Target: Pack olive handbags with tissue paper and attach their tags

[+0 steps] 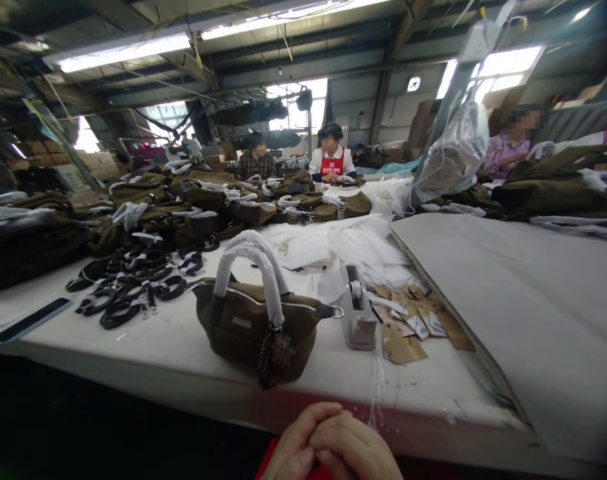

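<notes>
Bottom edge: left hand [296,448] and right hand [356,448] pressed together below the table [173,360] rim, fingers [328,419] curled shut, pinching a thin white thread [376,393] that rises from them; a red item [269,460] lies beneath. Just beyond, upright on the table, an olive bag [253,327] with white-wrapped handles [250,257]. Right of it, a tape dispenser [357,310] and brown tags [413,320]. Left, black straps [133,290]. Farther back, piled bags [208,200] and seated workers [332,159].
</notes>
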{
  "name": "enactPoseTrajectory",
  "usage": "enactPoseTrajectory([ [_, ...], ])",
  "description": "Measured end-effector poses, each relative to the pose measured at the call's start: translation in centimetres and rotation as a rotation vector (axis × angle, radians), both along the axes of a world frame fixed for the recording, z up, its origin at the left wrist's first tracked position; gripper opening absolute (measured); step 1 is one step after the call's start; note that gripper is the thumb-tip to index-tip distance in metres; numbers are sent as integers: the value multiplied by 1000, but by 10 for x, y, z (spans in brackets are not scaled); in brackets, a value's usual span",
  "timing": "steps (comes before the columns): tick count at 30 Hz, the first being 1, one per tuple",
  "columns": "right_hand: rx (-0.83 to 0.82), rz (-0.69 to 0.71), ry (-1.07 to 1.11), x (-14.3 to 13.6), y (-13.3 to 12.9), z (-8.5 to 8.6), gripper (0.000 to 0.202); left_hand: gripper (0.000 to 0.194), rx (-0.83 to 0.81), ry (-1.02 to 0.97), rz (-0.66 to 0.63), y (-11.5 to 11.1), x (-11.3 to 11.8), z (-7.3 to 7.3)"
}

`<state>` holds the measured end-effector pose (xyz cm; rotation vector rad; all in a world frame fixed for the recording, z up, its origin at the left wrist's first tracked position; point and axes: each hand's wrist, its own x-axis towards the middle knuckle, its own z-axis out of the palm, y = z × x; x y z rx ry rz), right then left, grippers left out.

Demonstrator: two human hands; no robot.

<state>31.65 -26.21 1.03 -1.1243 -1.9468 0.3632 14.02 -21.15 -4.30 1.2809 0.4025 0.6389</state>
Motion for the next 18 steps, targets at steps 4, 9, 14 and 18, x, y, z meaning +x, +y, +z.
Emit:
enactPoseTrajectory([
  [4, 124, -180, -65, 16, -4, 6, 23, 61, -65, -165, 47, -1, 6, -13],
  [9, -178, -483, -410, 67, 10, -24, 38, 55, -57, -289, 127, 6, 16, -32],
  [14, -499, -424, -683, 110, 24, -46, 54, 42, 67, 2, 392, 15, -6, -14],
  [18, -531, -359, -681, 132, 25, -38, 54, 47, 20, 119, 458, 24, -37, 13],
])
